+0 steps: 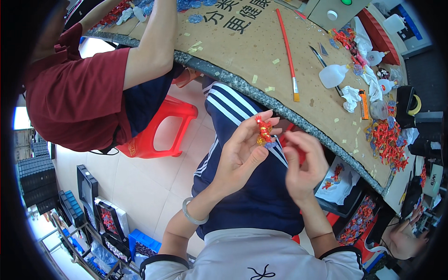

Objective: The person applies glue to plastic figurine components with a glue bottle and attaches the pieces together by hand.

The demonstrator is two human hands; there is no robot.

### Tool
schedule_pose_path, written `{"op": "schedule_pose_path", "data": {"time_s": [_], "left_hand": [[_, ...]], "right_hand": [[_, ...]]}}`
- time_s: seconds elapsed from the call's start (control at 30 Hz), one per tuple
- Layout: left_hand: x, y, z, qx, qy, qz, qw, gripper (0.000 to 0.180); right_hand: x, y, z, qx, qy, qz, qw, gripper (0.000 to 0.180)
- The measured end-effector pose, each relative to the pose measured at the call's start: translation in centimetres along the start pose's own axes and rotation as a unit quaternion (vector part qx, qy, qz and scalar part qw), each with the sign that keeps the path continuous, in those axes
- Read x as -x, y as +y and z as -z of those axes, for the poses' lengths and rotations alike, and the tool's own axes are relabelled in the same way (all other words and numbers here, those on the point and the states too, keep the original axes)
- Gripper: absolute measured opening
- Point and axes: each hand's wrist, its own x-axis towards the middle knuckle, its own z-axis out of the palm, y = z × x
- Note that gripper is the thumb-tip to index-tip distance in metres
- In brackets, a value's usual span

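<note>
A small glossy red figurine (264, 131) with gold bands and a bluish, clear base rests upright along the fingers of my left hand (240, 156). The thumb of that hand lies near its base, and a pale bangle circles the wrist. My right hand (305, 163) hovers just to the right, apart from the figurine, its fingers loosely curved and slightly blurred. Thumb and fingers there are parted, with nothing visible between them. Both hands are above my lap, in front of the table edge.
A brown-covered table (224, 42) holds a red-handled paintbrush (288, 53), squeeze bottle (332, 75), knife (319, 57), orange lighter (364, 104) and pile of red figurines (389, 142). At left, a person in a maroon shirt (79, 98) sits on a red stool (172, 126). An open drawer (338, 186) holds more figurines.
</note>
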Motion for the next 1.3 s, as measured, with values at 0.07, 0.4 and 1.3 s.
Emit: {"op": "schedule_pose_path", "data": {"time_s": [0.07,0.4,1.3], "left_hand": [[-0.1,0.3,0.1,-0.018,0.015,0.017,1.0,0.058],[-1.2,1.1,-1.1,0.032,0.054,0.054,0.997,0.057],[-1.2,2.2,-0.4,0.014,0.017,0.085,0.996,0.055]], "right_hand": [[-0.3,2.2,1.1,-0.029,0.085,-0.09,0.992,0.021],[-8.6,10.3,1.0,-0.002,0.166,-0.102,0.981,0.043],[0.5,2.0,4.1,-0.037,0.004,0.042,0.998,0.045]]}}
